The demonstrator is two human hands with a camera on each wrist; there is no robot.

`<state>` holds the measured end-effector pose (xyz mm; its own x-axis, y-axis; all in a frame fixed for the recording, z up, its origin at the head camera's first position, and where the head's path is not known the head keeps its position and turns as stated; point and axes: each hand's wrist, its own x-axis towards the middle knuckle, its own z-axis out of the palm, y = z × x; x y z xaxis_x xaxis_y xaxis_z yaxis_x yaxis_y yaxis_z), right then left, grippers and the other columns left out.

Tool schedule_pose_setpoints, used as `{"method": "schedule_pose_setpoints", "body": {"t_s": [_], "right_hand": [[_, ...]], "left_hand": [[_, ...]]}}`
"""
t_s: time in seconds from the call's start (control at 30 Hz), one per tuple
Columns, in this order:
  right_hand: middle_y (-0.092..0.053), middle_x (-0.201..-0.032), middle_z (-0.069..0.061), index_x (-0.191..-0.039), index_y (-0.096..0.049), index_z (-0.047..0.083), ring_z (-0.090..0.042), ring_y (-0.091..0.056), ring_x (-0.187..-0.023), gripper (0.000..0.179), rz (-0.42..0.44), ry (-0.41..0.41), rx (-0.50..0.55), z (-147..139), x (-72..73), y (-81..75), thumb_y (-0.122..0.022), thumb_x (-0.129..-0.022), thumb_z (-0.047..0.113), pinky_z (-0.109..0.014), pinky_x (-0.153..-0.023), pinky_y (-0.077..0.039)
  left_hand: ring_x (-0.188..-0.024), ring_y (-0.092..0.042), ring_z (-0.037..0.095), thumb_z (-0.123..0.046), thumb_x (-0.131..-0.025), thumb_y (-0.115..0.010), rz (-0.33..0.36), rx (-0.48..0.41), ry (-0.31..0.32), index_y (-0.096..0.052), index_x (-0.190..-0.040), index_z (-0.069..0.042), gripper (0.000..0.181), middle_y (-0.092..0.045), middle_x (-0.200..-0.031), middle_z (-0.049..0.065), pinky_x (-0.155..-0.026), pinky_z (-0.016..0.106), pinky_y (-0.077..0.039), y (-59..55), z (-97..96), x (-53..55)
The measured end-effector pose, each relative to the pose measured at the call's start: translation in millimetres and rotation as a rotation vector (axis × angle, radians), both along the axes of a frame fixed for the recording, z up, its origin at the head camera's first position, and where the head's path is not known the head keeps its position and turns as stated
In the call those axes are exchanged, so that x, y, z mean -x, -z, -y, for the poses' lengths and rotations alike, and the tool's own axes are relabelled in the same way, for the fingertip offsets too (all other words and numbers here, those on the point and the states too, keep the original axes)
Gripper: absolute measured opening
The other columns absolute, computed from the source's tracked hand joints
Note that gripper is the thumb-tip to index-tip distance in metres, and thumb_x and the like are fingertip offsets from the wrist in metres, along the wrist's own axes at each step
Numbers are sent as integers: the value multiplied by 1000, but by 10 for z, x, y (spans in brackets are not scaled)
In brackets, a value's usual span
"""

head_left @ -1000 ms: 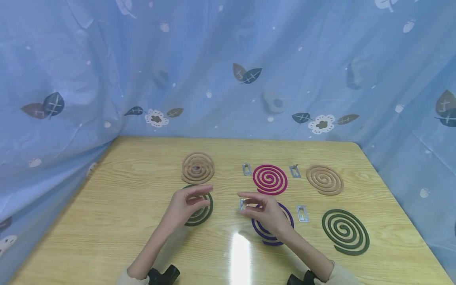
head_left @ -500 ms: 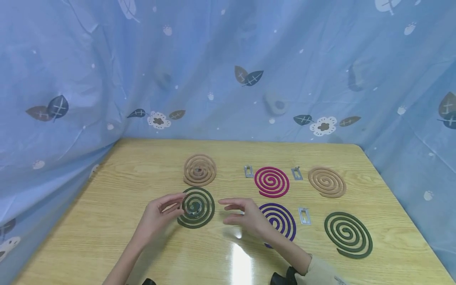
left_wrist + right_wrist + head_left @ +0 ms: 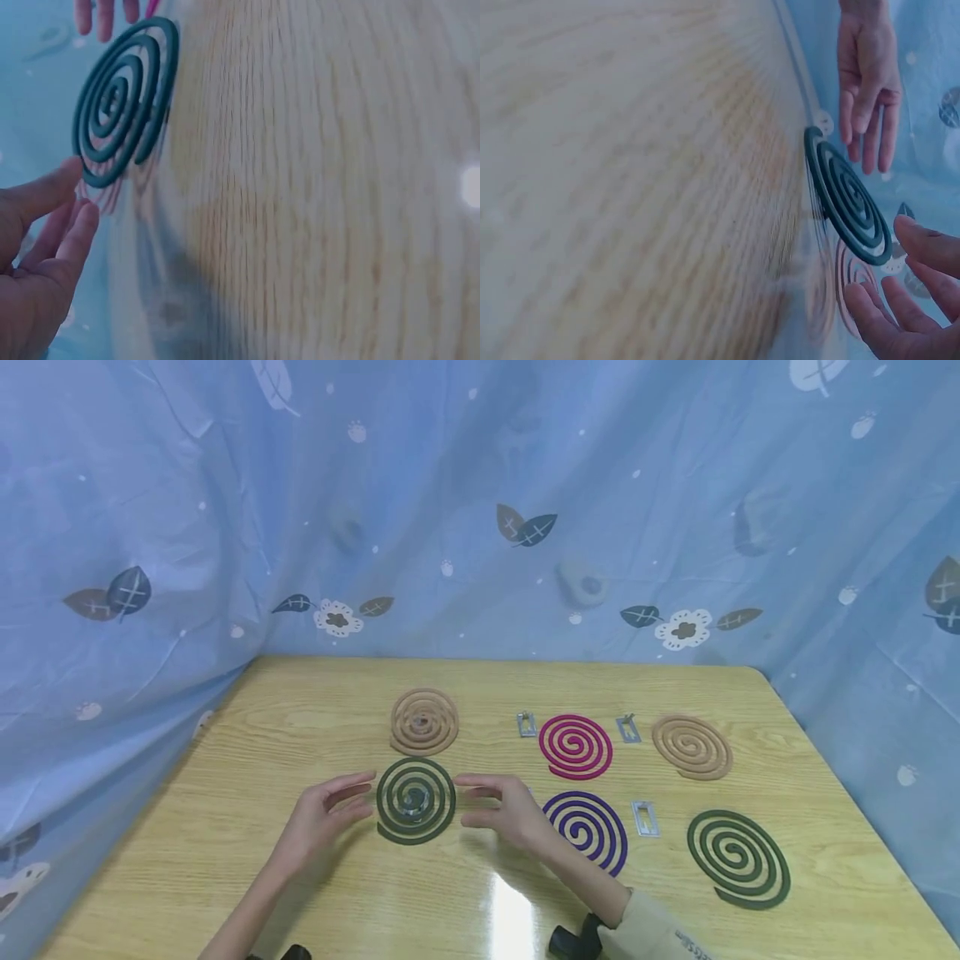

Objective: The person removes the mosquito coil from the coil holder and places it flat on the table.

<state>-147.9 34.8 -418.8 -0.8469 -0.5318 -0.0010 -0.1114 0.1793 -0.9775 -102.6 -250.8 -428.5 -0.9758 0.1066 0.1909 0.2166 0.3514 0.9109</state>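
A dark green mosquito coil (image 3: 415, 798) lies on the table left of centre, a piece of shiny metal showing through its middle. My left hand (image 3: 321, 820) stands at its left edge, thumb and fingers apart and lightly bent. On the opposite side is my right hand (image 3: 504, 812), its loosely spread fingertips right at the rim. Neither hand grips anything. Both wrist views show the green coil (image 3: 112, 105) raised a little above the wood, tilted in those pictures. Directly behind it lies a tan coil (image 3: 422, 720), also with metal at its centre.
To the right lie a magenta coil (image 3: 574, 745), a purple coil (image 3: 579, 831) partly behind my right forearm, another tan coil (image 3: 688, 743) and another green coil (image 3: 735, 855). Among them are small metal stands (image 3: 645, 819). A blue patterned curtain (image 3: 450, 510) hangs behind the wooden table (image 3: 300, 718).
My left hand has drawn back left from over the green coil. My right hand has moved left, off the purple coil, to the green coil's right edge. The head view has shifted slightly.
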Motion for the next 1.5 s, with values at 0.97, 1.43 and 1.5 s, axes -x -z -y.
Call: {"method": "schedule_pose_setpoints", "body": {"t_s": [0.97, 1.43, 1.5], "right_hand": [[-62, -116, -29, -128, -53, -10, -39, -63, -104, 39, 75, -34, 60, 126, 69, 36, -58, -90, -7, -32, -82, -59], [-56, -123, -26, -123, -57, -8, -31, -65, -94, 41, 79, 42, 91, 199, 71, 79, -59, -82, -16, -33, -77, -60], [-57, -123, -24, -122, -58, -7, -26, -65, -92, 41, 83, 56, 87, 201, 77, 72, -60, -82, -16, -32, -76, -61]], "left_hand": [[-110, -59, 39, 8, -79, -70, 151, 74, -40, -54, -128, 7, 52, -54, -127, 26, -87, 25, -56, 91, -83, 75], [-110, -58, 41, 6, -79, -72, 124, -6, 8, -53, -128, 10, 53, -50, -131, 28, -88, 24, -55, 71, -51, 128], [-109, -57, 42, 5, -80, -71, 117, 3, 18, -53, -128, 10, 51, -51, -131, 28, -87, 24, -55, 62, -45, 127]]}}
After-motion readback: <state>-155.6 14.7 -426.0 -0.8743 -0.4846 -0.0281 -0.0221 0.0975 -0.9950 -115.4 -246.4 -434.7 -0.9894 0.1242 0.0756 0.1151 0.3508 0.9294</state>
